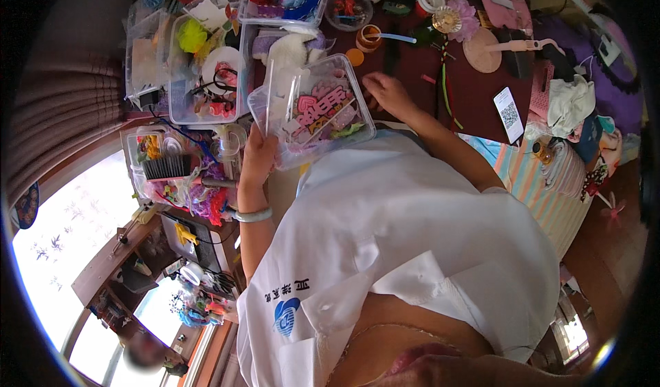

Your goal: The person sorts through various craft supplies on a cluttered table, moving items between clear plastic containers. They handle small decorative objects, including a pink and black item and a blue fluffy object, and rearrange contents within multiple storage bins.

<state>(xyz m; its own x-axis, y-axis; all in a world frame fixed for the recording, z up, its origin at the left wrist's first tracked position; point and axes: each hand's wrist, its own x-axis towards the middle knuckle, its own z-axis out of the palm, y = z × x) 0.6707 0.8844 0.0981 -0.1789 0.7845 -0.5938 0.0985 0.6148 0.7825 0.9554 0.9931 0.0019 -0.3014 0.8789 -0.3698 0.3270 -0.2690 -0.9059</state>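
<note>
A clear plastic box (361, 113) tilts in front of my white shirt, at the near edge of the dark red table (412, 67). Inside lie pink letter-shaped pieces (330, 100), a pink heart (307, 103) and other small decorations. My left hand (259, 152), with a pale bangle on the wrist, grips the box's near left corner. A transparent panel (279, 98) catches the light at that side; I cannot tell whether it is a lid. Just off the box's right side is my right hand (385, 94), fingers curled down over the table. Its fingertips are partly hidden.
Beyond stand an open orange jar (368, 38) with a pale blue stick and a round clear tub (348, 10). Craft-filled plastic boxes (172, 95) crowd the left, with a black-bristled brush (167, 168). A phone (509, 114) and a pink round-headed object (482, 50) lie right.
</note>
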